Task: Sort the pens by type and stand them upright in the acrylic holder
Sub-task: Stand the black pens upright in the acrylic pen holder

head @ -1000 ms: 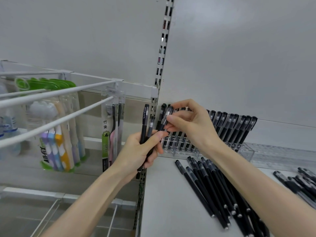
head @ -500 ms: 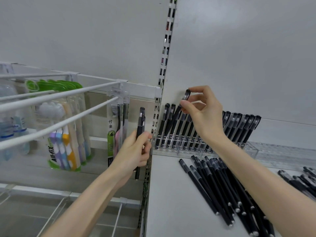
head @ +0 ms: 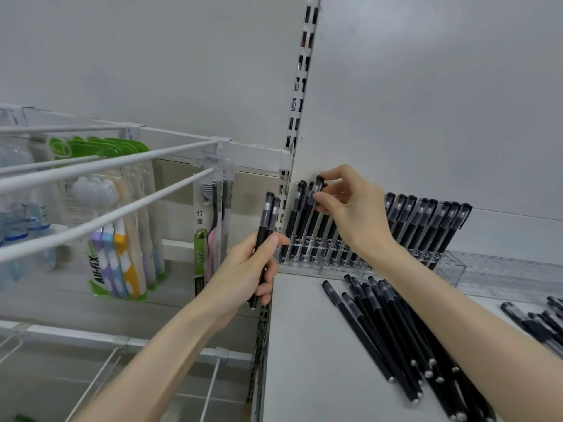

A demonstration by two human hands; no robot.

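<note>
Pens [head: 357, 330] loose on white shelf [head: 304, 360] w/ acrylic holder [head: 451, 268] at grey wall [head: 426, 102]

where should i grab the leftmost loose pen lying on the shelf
Pinch the leftmost loose pen mid-barrel from above, coming from its left: it lies flat on the shelf with bare surface there, while the pen pile crowds its right.

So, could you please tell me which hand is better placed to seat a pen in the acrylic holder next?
The right hand: it pinches a pen by its cap at the left end of the acrylic holder. The left hand grips two spare pens beside the shelf upright, off the holder.
</note>
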